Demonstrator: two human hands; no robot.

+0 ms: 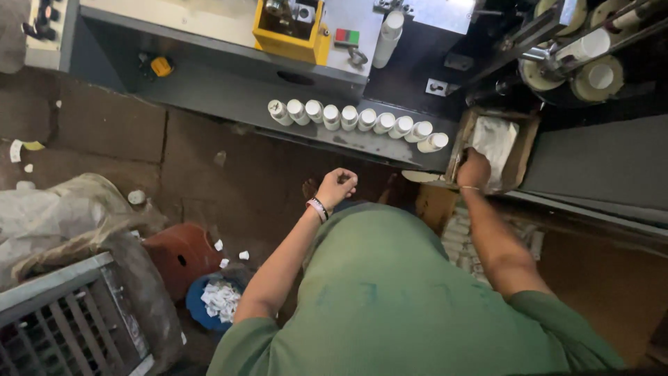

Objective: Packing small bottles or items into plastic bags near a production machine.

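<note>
At nine o'clock a grey slatted crate (pixel 62 313) is seen on the floor, with a blue tub of white scraps (pixel 217 301) just beside it toward six o'clock. Nearer the centre the left hand (pixel 337 186) is held in the air, curled into a loose fist with nothing visibly in it, apart from everything. At twelve o'clock from it, along the ledge of the grey machine desk (pixel 229 90), a row of white tubes (pixel 355 120) is laid side by side, well apart from that hand. Toward three o'clock the right hand (pixel 474 169) is pressed into a shallow cardboard box (pixel 522 150), its fingers closed on the edge of a white plastic bag (pixel 495 139) lying inside; how firmly it is gripped cannot be told. The bag lies touching this hand, extending away from it toward one o'clock. The step is judged best done by gathering the bag's loose edge fully before it is lifted, so that the box is not dragged off its perch.
</note>
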